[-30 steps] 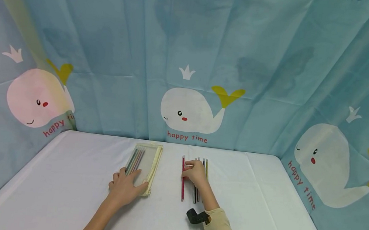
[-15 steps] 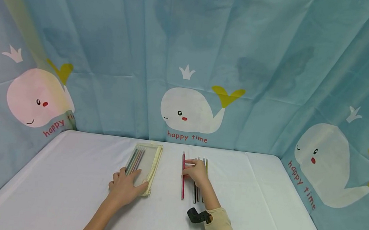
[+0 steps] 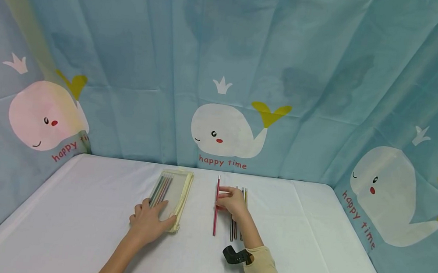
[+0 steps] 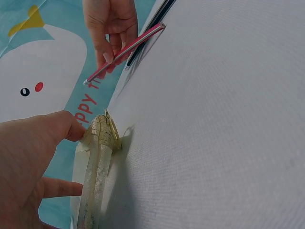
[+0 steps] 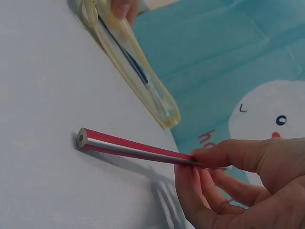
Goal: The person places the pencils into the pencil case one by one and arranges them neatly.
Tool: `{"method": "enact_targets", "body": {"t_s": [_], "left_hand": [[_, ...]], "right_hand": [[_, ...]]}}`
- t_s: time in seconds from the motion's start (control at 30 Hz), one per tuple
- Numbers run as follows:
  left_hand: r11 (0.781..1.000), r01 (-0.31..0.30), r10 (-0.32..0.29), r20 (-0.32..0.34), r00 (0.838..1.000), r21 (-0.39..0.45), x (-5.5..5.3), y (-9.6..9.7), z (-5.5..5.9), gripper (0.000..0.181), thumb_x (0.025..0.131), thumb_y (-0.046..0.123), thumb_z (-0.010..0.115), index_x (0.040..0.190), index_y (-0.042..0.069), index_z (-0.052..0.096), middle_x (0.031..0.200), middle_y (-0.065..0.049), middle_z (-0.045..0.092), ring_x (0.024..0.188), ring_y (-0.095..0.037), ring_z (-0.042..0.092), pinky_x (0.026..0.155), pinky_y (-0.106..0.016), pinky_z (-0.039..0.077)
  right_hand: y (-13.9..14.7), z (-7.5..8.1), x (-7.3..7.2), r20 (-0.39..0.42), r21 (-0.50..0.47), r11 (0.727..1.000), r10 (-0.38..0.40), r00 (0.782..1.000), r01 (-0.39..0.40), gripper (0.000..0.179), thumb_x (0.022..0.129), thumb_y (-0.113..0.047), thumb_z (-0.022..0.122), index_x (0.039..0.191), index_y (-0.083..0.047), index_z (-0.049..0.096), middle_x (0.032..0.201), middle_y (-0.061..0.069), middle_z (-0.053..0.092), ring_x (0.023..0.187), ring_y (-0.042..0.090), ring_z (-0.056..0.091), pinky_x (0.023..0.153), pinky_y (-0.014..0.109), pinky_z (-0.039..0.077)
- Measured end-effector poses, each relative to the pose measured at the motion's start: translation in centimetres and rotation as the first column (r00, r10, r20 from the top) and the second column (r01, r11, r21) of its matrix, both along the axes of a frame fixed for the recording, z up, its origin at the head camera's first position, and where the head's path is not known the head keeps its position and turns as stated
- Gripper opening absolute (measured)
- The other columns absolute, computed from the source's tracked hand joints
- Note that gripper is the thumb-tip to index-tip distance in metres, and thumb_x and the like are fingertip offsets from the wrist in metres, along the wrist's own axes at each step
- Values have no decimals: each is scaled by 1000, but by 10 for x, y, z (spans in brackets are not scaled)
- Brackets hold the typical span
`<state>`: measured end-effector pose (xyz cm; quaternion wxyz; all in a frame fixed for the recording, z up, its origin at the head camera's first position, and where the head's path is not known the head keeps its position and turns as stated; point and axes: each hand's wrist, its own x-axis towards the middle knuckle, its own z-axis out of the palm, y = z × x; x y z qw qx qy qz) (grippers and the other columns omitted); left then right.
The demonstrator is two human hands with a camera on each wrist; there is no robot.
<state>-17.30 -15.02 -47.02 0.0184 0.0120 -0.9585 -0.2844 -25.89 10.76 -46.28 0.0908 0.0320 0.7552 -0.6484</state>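
Note:
My right hand [image 3: 235, 203] pinches a red pencil with silver stripes [image 5: 128, 147] between thumb and fingers. In the right wrist view the pencil's flat, unsharpened end points toward the camera, and its shadow falls on the white cloth below. My left hand [image 3: 149, 222] rests spread over the near end of a clear pencil case [image 3: 176, 189] with pale yellow edging. Its thumb touches the zipped side [image 4: 97, 157] in the left wrist view. Several pencils [image 3: 161, 188] show through the case, their near ends hidden under my left fingers.
Several dark pencils [image 3: 231, 232] and a yellowish one [image 3: 246, 196] lie side by side beneath and beyond my right hand, partly covered by it. A white cloth [image 3: 295, 249] covers the table. Behind it hangs a blue curtain [image 3: 141, 116] printed with whales.
The red pencil has shifted slightly away from me and now stands straighter in line, still pinched by my right hand. My left hand and the pencil case have stayed put.

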Motion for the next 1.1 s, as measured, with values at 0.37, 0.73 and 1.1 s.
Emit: {"method": "enact_targets", "body": {"t_s": [0.37, 0.73, 1.1], "left_hand": [[1000, -2, 2, 3, 1000, -7, -1, 0, -1, 72, 95, 52, 65, 147, 2, 60, 149, -46, 35, 134, -67, 35, 94, -78, 36], [1000, -1, 1, 2, 1000, -10, -2, -1, -2, 73, 95, 53, 64, 148, 3, 60, 150, -46, 35, 134, -67, 35, 93, -77, 37], [1000, -4, 4, 7, 1000, -7, -2, 0, -1, 73, 95, 52, 64, 148, 3, 60, 151, -46, 34, 134, -67, 34, 94, -78, 36]], "right_hand": [[0, -1, -3, 19, -41, 999, 31, 999, -30, 52, 93, 9, 72, 143, 5, 59, 109, 18, 68, 83, 17, 71, 80, 41, 64], [-2, 0, -1, 4, -83, 993, 84, 996, -83, 52, 94, 8, 70, 145, 5, 58, 118, 21, 67, 90, 20, 70, 84, 44, 63], [-4, -3, -2, -36, -104, 985, 134, 990, -137, 55, 93, 8, 71, 145, 4, 58, 125, 22, 65, 90, 22, 71, 83, 44, 63]]}}
